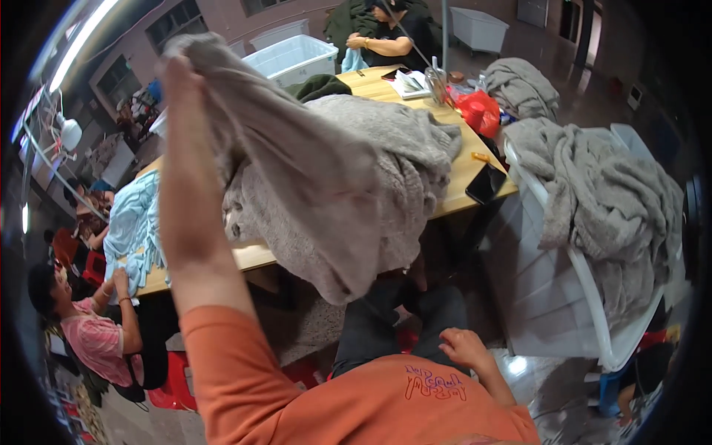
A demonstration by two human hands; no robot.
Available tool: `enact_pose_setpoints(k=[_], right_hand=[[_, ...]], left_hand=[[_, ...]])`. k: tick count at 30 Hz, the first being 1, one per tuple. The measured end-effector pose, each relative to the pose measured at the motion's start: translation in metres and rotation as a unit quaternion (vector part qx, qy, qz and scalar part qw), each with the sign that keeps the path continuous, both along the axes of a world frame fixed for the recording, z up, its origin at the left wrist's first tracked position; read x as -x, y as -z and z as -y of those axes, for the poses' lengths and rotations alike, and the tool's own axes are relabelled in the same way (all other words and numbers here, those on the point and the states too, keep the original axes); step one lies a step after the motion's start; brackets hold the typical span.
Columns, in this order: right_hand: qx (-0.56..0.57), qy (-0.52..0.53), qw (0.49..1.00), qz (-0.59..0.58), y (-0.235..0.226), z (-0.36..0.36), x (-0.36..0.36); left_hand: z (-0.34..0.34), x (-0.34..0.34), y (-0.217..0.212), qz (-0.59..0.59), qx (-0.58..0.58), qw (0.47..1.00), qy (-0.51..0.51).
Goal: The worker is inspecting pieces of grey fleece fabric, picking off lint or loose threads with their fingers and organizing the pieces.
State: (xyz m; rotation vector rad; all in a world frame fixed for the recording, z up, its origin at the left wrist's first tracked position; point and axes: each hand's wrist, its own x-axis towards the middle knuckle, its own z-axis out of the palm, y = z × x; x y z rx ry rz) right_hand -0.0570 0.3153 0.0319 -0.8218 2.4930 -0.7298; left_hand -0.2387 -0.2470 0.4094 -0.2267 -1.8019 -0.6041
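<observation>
My left arm is raised high, and my left hand (180,73) grips the upper end of a grey fleece cloth (297,148). The cloth hangs down from it, stretched and blurred by motion, over the near table edge. Behind it lies a heap of thick grey fleece (415,122) on the table, partly hidden by the held piece. My right hand (463,347) is low by my right thigh, away from the cloth. Its fingers are curled in, and whether anything is between them is hidden.
The wooden table (452,194) bears a black phone (486,184), light blue cloth (135,215) and a red plastic bag (480,111). On my right stands a white bin (545,289) heaped with grey fleece. Co-workers sit at the far side (397,41) and left (93,326).
</observation>
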Motion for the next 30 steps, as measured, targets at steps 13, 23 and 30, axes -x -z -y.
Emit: enact_pose_setpoints(k=[13,23,30], right_hand=[[0.398,0.234,0.879,-0.118,-0.054,-0.012,0.006],[0.431,0.066,0.889,-0.138,-0.092,-0.018,0.046],[0.392,0.037,0.916,-0.08,-0.066,0.058,0.058]], left_hand=[[-0.277,-0.093,-0.08,-0.071,0.351,0.934,0.017],[-0.388,-0.117,-0.064,-0.298,0.487,0.819,0.055],[-0.353,-0.128,-0.105,-0.45,0.508,0.734,0.008]])
